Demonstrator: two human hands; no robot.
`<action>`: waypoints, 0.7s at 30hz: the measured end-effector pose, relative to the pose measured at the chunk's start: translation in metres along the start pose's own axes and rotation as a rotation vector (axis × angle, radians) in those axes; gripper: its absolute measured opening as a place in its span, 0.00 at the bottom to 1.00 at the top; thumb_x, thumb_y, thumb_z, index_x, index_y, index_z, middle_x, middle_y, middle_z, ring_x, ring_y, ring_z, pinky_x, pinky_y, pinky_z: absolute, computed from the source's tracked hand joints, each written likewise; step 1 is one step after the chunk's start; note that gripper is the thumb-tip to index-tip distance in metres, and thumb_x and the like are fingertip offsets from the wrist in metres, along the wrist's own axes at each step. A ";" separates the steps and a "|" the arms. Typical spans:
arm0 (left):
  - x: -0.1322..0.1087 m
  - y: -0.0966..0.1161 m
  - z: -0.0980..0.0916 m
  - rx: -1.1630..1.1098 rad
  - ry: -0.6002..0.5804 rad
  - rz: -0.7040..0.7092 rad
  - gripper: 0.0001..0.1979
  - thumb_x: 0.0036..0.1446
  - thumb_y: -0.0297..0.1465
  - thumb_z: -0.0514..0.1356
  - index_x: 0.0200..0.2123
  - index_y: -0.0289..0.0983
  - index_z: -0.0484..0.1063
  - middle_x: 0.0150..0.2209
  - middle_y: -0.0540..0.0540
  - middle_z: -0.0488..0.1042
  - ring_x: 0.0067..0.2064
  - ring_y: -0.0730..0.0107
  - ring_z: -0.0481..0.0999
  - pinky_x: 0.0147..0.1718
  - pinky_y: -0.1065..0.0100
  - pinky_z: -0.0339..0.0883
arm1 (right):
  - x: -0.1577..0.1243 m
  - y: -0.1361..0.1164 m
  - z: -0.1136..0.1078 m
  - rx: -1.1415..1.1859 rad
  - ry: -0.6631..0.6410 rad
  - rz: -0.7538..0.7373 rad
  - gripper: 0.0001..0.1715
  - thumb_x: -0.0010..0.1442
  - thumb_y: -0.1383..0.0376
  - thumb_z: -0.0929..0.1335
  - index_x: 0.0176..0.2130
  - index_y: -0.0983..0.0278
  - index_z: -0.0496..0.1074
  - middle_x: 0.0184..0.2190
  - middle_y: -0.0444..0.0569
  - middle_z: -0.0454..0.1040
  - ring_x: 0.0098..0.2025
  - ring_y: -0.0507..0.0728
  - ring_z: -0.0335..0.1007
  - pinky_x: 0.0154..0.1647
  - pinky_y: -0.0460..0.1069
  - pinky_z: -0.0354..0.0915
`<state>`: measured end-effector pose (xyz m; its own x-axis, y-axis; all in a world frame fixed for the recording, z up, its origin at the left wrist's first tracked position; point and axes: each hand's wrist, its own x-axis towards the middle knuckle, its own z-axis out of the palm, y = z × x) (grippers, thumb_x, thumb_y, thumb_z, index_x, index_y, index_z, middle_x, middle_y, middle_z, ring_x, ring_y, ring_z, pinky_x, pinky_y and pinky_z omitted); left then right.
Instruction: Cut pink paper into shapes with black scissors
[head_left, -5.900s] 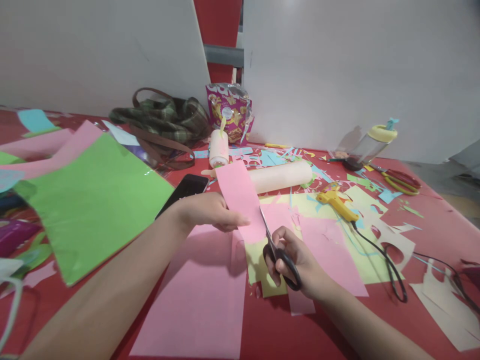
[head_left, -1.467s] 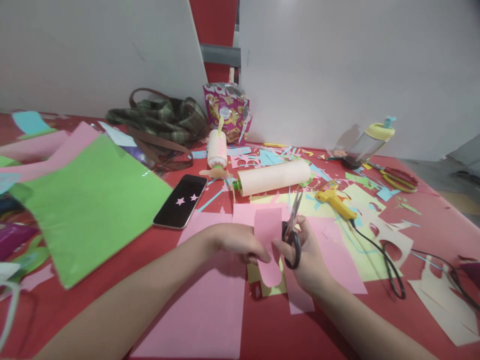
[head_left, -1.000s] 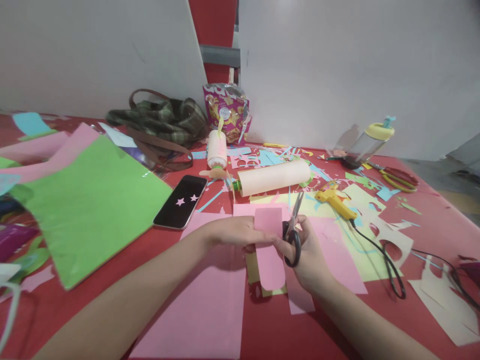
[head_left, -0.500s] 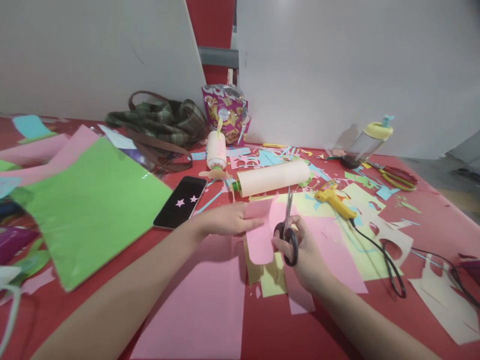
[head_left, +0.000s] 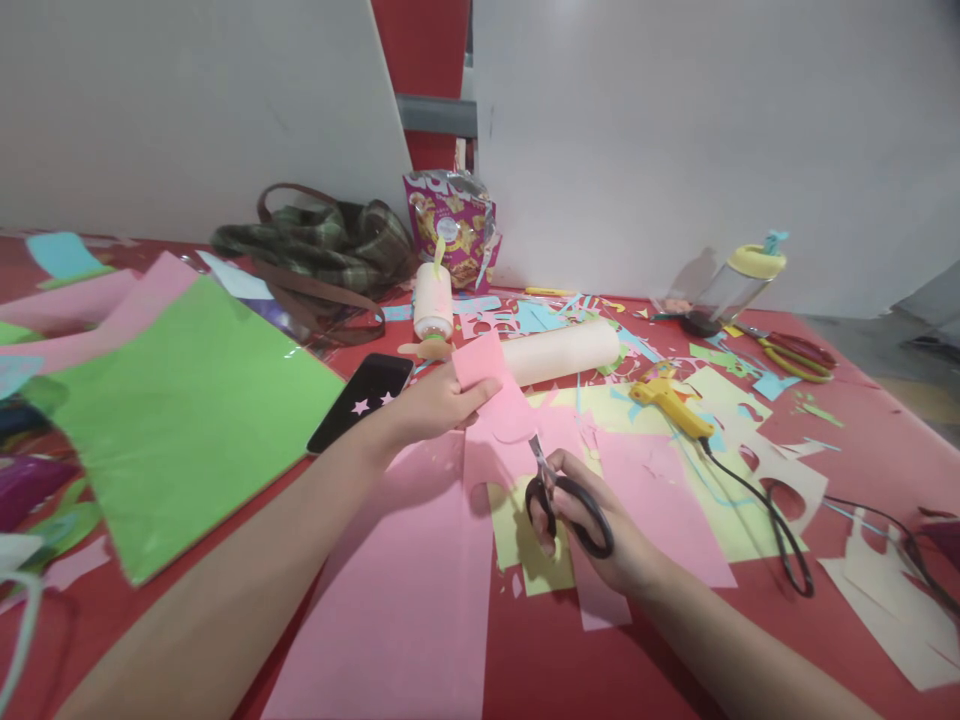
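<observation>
My left hand (head_left: pixel 433 403) pinches a small folded pink paper piece (head_left: pixel 491 392) and holds it up above the table. Its near end is rounded. My right hand (head_left: pixel 592 520) grips black-handled scissors (head_left: pixel 559 490) by the loops, blades pointing up and left at the paper's lower edge. A large pink sheet (head_left: pixel 405 590) lies flat beneath both hands on the red table (head_left: pixel 525 650).
A green sheet (head_left: pixel 180 410) lies at left, a phone (head_left: pixel 361 398) beside it. A rolled cream paper tube (head_left: pixel 561 350), a small bottle (head_left: pixel 433 300), a yellow glue gun (head_left: pixel 670 404) with black cord, a plaid bag (head_left: pixel 322 250), a snack pouch (head_left: pixel 454 222) and paper scraps crowd the back.
My left hand has lifted and turned the pink piece up and leftward. The scissors have dropped lower and tilted, with their tips now at the paper's near edge.
</observation>
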<state>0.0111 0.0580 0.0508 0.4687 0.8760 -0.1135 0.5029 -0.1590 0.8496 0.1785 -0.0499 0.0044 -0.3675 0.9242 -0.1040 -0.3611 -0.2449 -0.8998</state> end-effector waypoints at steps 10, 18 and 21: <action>-0.003 0.003 -0.005 0.225 -0.095 0.078 0.15 0.50 0.42 0.48 0.24 0.36 0.60 0.22 0.52 0.61 0.25 0.74 0.62 0.25 0.73 0.57 | 0.001 0.000 0.001 0.055 -0.051 -0.009 0.13 0.53 0.58 0.64 0.28 0.61 0.55 0.23 0.43 0.65 0.23 0.50 0.60 0.25 0.46 0.56; -0.006 0.009 -0.002 0.318 -0.185 0.131 0.15 0.51 0.41 0.48 0.22 0.36 0.63 0.22 0.53 0.63 0.26 0.74 0.62 0.26 0.74 0.55 | 0.000 -0.002 0.002 0.048 -0.063 0.005 0.14 0.52 0.57 0.65 0.29 0.62 0.55 0.24 0.44 0.65 0.26 0.51 0.61 0.28 0.47 0.57; -0.007 0.008 -0.002 0.353 -0.239 0.152 0.15 0.51 0.40 0.47 0.24 0.35 0.64 0.23 0.52 0.64 0.26 0.74 0.63 0.25 0.74 0.54 | 0.000 -0.002 0.002 0.045 -0.063 -0.016 0.14 0.52 0.58 0.65 0.29 0.62 0.55 0.24 0.43 0.65 0.26 0.51 0.61 0.29 0.47 0.56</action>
<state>0.0110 0.0517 0.0596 0.6900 0.7078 -0.1515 0.6127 -0.4597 0.6429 0.1776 -0.0497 0.0065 -0.4139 0.9082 -0.0617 -0.4051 -0.2444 -0.8810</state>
